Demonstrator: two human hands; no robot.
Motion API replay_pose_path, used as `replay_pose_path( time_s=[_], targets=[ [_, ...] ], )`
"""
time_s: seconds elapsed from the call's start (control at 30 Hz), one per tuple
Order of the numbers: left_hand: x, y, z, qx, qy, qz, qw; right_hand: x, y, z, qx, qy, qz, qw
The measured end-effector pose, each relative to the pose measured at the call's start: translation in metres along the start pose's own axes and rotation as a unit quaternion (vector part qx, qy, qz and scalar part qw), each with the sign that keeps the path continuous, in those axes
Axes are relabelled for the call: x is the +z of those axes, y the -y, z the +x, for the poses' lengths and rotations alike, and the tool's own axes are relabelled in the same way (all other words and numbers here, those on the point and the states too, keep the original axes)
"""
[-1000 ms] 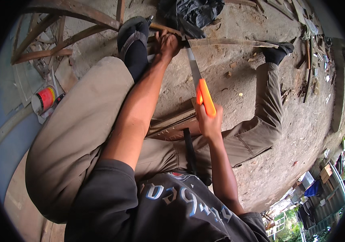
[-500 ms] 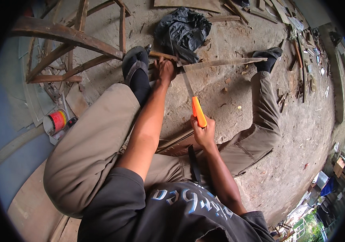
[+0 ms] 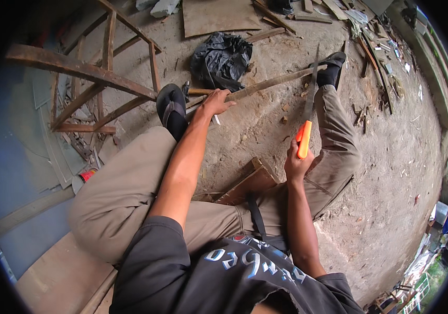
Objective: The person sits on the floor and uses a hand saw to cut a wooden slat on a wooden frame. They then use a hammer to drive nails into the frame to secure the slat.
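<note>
Head view: right grip (image 3: 298,165) clenched round the orange handle (image 3: 304,138) of the saw (image 3: 308,111), blade (image 3: 313,86) pointing forward, away from the body. Left grip (image 3: 216,102) lies over the left end of the strip (image 3: 267,86), fingers partly spread; can't tell if it pinches or just rests there. Strip is thin, slightly bent, slanting from left grip toward right foot (image 3: 329,73). Bag (image 3: 219,58) sits just beyond its left part. Can't tell if strip lies flat on floor (image 3: 381,157) or rides above it.

Blade crosses strip in view near the foot; contact not clear from this angle, tooth edge too small to read.

Doing it well, my judgement: settle left grip first, thumb round the near edge, weight straight down, since a long thin strip probably whips and chatters with one end loose. Seat blade close to the held part, but fingers off its line. Start with light pull strokes, then lengthen; let teeth do the work, wrist in line with blade. Main risks as I see them: blade tip swinging into right foot, or strip rolling under pressure. Left foot (image 3: 172,107) is beside left grip, so mind that side too.
</note>
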State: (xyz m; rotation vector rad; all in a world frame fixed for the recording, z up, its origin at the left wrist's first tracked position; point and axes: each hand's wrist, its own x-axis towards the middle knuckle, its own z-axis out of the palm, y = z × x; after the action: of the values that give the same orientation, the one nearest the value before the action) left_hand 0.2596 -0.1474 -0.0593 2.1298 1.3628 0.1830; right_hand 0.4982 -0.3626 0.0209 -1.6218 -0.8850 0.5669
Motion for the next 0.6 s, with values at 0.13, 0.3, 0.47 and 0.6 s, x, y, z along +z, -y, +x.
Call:
replay_pose_path(
  time_s=[0.13, 0.3, 0.47, 0.6],
  targets=[
    [-0.046, -0.011, 0.012, -0.051, -0.002, -0.055, 0.997, -0.006, -0.004, 0.008, -0.022, -0.054, 0.032, 0.998],
    [-0.08, -0.012, 0.016, -0.053, -0.03, -0.053, 0.997, -0.004, 0.004, 0.013, -0.003, -0.047, 0.022, 0.999],
    [-0.086, 0.042, 0.026, -0.023, -0.14, -0.153, 0.978, 0.009, 0.012, 0.008, 0.033, -0.027, 0.037, 0.998],
    [-0.124, 0.049, 0.043, -0.042, -0.351, -0.202, 0.913, 0.012, 0.017, 0.01, 0.026, 0.0, 0.029, 0.999]
  ],
)
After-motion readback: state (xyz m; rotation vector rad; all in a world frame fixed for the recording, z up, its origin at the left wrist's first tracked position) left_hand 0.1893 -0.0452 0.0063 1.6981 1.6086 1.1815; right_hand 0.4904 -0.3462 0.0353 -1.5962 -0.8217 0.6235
